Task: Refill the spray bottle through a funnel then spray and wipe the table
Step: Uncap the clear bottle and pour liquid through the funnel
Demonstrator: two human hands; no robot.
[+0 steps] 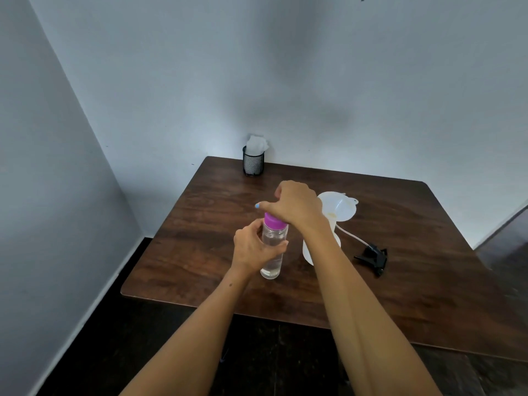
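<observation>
The left hand [251, 247] is gripping the water bottle [273, 250] standing on the surface [200, 224]; the right hand [294, 204] is clasping its purple cap [273, 219]. Twisting hard risks tipping it against the nearby funnel [340, 207].

Head-worn camera looks forward and down, close over the table [200, 252] corner.
</observation>
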